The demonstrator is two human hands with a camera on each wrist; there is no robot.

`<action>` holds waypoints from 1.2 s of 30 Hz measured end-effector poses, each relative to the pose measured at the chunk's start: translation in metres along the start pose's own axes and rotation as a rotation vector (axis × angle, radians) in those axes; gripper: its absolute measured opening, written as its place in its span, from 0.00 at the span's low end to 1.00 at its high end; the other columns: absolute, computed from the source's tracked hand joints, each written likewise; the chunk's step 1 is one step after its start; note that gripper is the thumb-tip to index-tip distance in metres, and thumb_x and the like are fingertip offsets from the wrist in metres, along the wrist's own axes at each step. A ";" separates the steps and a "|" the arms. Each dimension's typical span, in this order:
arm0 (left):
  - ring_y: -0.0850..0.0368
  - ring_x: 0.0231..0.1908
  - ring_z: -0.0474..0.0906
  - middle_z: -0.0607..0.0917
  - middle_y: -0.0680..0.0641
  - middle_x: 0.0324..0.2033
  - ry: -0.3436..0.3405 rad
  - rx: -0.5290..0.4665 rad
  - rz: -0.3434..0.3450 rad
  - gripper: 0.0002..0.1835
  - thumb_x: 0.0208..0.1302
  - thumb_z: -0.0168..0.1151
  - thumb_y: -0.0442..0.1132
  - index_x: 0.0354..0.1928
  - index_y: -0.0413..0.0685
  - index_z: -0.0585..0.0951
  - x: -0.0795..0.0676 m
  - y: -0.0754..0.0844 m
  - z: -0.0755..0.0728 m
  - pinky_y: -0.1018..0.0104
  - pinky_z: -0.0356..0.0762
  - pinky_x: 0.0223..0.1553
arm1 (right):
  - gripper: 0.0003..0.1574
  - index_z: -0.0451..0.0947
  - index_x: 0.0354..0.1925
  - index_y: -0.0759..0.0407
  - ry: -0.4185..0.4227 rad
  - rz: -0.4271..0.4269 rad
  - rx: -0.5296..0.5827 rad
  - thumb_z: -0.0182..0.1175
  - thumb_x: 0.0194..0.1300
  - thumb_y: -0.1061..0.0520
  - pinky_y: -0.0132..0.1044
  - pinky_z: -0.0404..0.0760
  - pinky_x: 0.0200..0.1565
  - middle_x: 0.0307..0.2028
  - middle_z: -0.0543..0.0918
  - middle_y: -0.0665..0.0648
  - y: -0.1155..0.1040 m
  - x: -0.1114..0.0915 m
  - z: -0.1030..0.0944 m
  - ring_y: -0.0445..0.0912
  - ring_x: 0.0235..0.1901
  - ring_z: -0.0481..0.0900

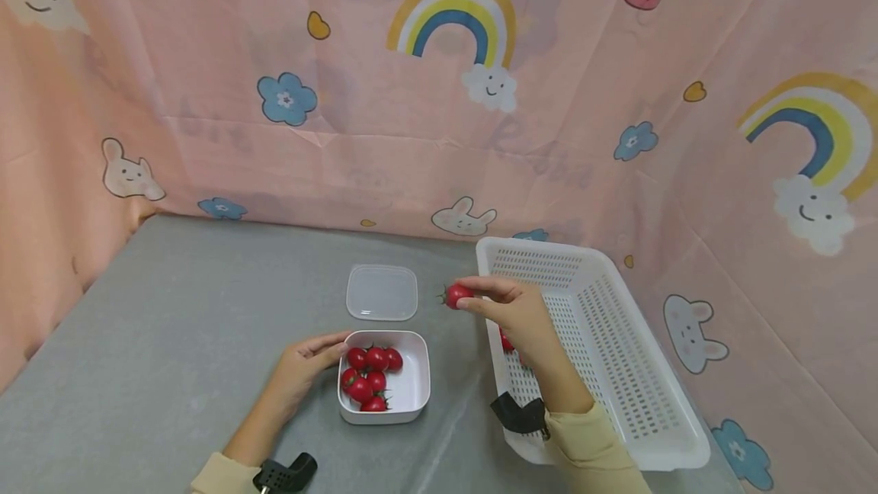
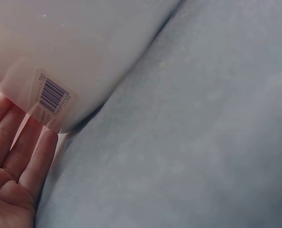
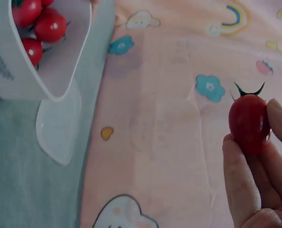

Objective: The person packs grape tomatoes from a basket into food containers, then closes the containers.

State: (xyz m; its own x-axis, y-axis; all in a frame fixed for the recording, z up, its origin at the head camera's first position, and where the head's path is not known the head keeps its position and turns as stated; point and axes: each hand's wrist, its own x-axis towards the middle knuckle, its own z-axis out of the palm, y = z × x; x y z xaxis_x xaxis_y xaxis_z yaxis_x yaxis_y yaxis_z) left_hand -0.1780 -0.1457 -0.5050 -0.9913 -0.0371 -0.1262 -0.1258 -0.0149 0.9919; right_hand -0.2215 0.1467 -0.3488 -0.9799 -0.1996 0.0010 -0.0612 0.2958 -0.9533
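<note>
Right fingers [image 1: 483, 283] pinching a tomato [image 1: 458, 296], left fingers [image 2: 39, 164] extended against a white box [image 1: 386, 418]

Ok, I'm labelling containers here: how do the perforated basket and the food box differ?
The perforated basket is far larger than the food box. The perforated basket's walls are full of small holes, while the food box's walls look solid. Both are white, open-topped and hold cherry tomatoes.

Grey table [image 1: 206, 311]: box [image 1: 411, 380], lid [image 1: 381, 293], basket [image 1: 610, 341]
</note>
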 end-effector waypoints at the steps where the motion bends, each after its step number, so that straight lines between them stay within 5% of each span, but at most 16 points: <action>1: 0.73 0.45 0.81 0.89 0.58 0.45 0.000 0.001 0.000 0.20 0.64 0.66 0.37 0.56 0.34 0.82 0.000 0.000 0.000 0.74 0.77 0.49 | 0.22 0.85 0.51 0.61 -0.007 0.005 0.004 0.73 0.58 0.56 0.28 0.80 0.40 0.44 0.90 0.51 -0.001 -0.001 0.003 0.40 0.42 0.84; 12: 0.73 0.45 0.82 0.86 0.40 0.53 0.002 0.012 -0.008 0.20 0.64 0.67 0.38 0.56 0.35 0.82 0.000 0.001 -0.001 0.74 0.77 0.49 | 0.21 0.87 0.48 0.58 -0.018 0.019 -0.006 0.75 0.55 0.56 0.37 0.79 0.52 0.44 0.90 0.55 -0.003 -0.012 0.035 0.42 0.48 0.83; 19: 0.72 0.44 0.82 0.87 0.43 0.51 0.004 0.011 -0.009 0.20 0.64 0.67 0.38 0.55 0.35 0.82 0.001 0.000 -0.001 0.74 0.78 0.49 | 0.18 0.87 0.47 0.60 -0.038 0.003 0.003 0.74 0.56 0.57 0.43 0.84 0.52 0.47 0.89 0.59 -0.005 -0.023 0.054 0.49 0.49 0.86; 27: 0.71 0.44 0.82 0.88 0.45 0.50 0.010 0.013 -0.004 0.20 0.65 0.67 0.39 0.55 0.35 0.82 0.001 0.000 -0.001 0.74 0.78 0.48 | 0.18 0.87 0.46 0.62 -0.084 -0.047 -0.001 0.74 0.56 0.59 0.37 0.85 0.47 0.48 0.88 0.62 -0.004 -0.035 0.074 0.52 0.46 0.88; 36: 0.72 0.44 0.82 0.89 0.50 0.47 -0.007 0.004 0.010 0.20 0.65 0.66 0.37 0.56 0.33 0.81 0.000 0.001 -0.002 0.74 0.78 0.49 | 0.20 0.86 0.47 0.67 -0.059 -0.043 0.090 0.73 0.56 0.61 0.33 0.85 0.44 0.47 0.87 0.66 0.030 -0.033 0.105 0.53 0.47 0.87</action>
State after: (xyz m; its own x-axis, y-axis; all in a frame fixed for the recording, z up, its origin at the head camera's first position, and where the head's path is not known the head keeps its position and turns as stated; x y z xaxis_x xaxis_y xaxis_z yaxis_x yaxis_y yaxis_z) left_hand -0.1780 -0.1481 -0.5044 -0.9928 -0.0306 -0.1162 -0.1159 -0.0106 0.9932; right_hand -0.1711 0.0640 -0.4088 -0.9637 -0.2655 0.0274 -0.0832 0.2014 -0.9760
